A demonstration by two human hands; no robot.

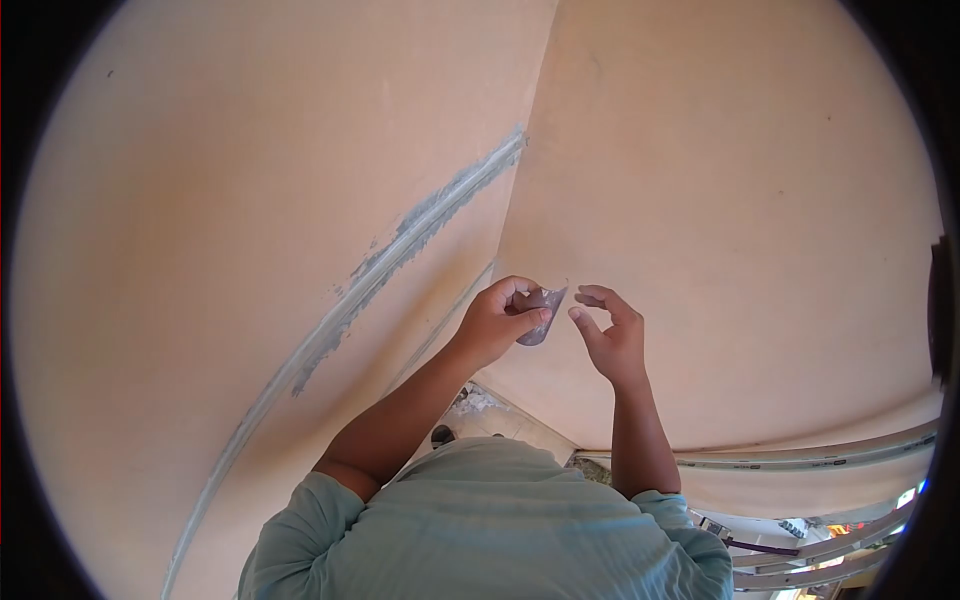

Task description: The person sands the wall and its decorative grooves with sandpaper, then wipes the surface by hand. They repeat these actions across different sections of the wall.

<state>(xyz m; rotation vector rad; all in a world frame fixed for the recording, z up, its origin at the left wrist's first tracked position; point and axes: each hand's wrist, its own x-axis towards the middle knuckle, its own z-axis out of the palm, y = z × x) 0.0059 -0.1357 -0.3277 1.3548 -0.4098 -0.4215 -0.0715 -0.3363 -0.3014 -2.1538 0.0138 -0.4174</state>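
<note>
Soft, warm light fills the fisheye view (corners black, lines bowed).

The pale floor (524, 424) shows as a narrow strip well below the left fingers (535, 319). Whitish debris (478, 398) lies on it, down and left of them; farther left is a dark thing (442, 436), too small to identify.

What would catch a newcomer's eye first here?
Probably the grey strip, with ragged grey smears along part of it, slanting across the pale left-side wall. Near the picture's middle, the left hand holds a curled, dark piece; the right hand is just beside it, thumb and fingers apart.
</note>
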